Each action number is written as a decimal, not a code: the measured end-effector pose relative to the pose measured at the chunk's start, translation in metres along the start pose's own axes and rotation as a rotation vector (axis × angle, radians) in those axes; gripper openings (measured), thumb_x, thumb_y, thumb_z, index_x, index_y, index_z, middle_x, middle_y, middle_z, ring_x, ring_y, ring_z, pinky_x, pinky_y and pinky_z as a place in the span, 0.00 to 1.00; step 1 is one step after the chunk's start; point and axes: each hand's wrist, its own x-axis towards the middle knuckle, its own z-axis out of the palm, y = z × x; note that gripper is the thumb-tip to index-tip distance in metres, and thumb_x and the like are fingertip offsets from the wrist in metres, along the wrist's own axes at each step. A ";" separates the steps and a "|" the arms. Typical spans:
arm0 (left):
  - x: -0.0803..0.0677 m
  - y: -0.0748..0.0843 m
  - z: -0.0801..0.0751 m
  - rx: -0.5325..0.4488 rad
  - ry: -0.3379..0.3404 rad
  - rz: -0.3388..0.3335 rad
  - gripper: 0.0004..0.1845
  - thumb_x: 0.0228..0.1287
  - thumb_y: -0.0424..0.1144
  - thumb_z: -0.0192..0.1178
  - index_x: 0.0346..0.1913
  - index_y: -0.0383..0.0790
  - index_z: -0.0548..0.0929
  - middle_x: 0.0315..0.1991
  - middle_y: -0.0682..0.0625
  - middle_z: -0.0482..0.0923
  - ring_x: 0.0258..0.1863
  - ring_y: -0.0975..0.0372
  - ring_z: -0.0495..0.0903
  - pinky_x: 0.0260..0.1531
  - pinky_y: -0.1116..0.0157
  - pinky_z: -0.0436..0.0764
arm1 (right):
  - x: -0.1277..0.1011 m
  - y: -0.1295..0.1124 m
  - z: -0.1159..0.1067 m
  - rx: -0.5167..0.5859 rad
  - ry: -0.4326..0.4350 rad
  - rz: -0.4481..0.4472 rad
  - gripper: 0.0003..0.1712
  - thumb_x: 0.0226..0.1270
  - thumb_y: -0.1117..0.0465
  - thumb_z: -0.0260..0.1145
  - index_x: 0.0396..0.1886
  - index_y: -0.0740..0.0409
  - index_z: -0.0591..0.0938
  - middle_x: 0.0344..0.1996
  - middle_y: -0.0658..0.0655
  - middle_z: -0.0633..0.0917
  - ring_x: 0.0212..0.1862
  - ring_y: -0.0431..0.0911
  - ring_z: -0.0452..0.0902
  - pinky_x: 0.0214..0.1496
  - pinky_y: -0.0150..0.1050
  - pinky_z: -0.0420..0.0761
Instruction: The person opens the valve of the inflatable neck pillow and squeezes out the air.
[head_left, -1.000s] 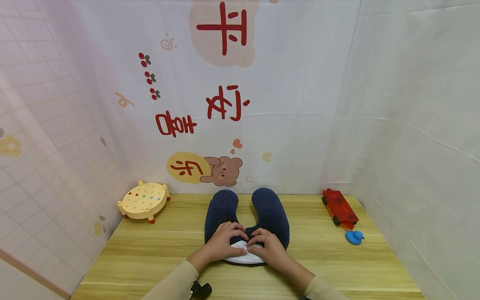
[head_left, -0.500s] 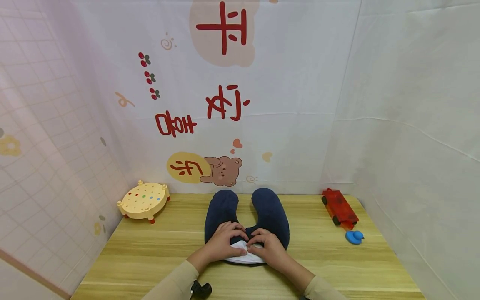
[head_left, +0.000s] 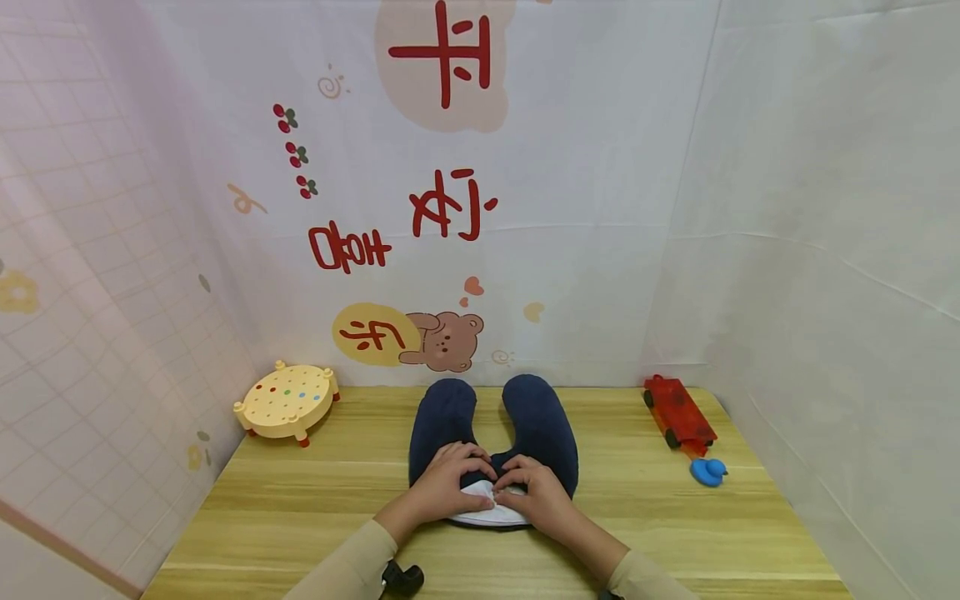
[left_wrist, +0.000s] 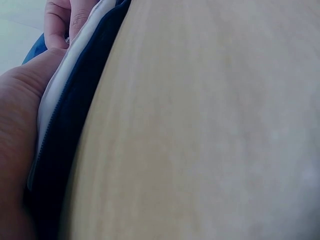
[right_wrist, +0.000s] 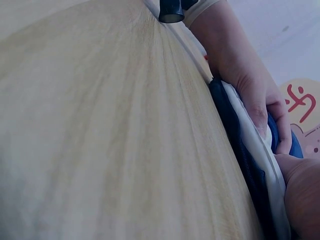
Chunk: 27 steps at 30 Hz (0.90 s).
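A navy U-shaped neck pillow (head_left: pixel 540 425) lies on the wooden table (head_left: pixel 300 500), its arms pointing at the back wall. At its near edge a white inner cushion (head_left: pixel 487 517) shows through the open cover. My left hand (head_left: pixel 442 485) and right hand (head_left: pixel 538 493) rest on that near edge, fingers curled, and their fingertips meet at the opening. The left wrist view shows the navy cover (left_wrist: pixel 80 125) with a zip line, the white cushion (left_wrist: pixel 55 95) and the right hand's fingers (left_wrist: pixel 65 20) pinching the edge. In the right wrist view the left hand (right_wrist: pixel 255 95) curls over the cover (right_wrist: pixel 235 135).
A yellow round toy stool (head_left: pixel 287 400) stands at the back left. A red toy car (head_left: pixel 678 414) and a blue duck (head_left: pixel 708 472) sit at the right. Fabric walls close in the table on three sides. A black wrist camera (head_left: pixel 401 579) is below the left forearm.
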 end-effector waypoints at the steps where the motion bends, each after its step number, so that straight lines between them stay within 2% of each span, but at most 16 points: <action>1: 0.000 0.000 0.000 0.000 0.000 0.000 0.19 0.66 0.58 0.79 0.55 0.58 0.92 0.64 0.59 0.79 0.71 0.52 0.72 0.76 0.36 0.61 | 0.000 0.000 0.000 -0.001 -0.001 -0.001 0.03 0.69 0.57 0.83 0.41 0.44 0.96 0.51 0.46 0.88 0.58 0.45 0.83 0.65 0.47 0.83; 8: 0.000 0.002 -0.002 0.003 -0.005 0.004 0.19 0.66 0.57 0.79 0.55 0.56 0.92 0.64 0.58 0.79 0.70 0.53 0.72 0.76 0.37 0.62 | 0.000 0.000 0.000 -0.008 -0.001 -0.008 0.03 0.70 0.57 0.82 0.41 0.44 0.96 0.51 0.46 0.88 0.58 0.45 0.83 0.66 0.47 0.83; 27: 0.000 -0.003 0.003 0.008 0.004 0.014 0.18 0.64 0.59 0.80 0.53 0.62 0.91 0.64 0.60 0.79 0.69 0.55 0.73 0.75 0.38 0.64 | 0.000 -0.001 0.000 -0.017 -0.005 0.010 0.03 0.70 0.55 0.82 0.41 0.42 0.96 0.50 0.42 0.87 0.58 0.44 0.83 0.65 0.47 0.84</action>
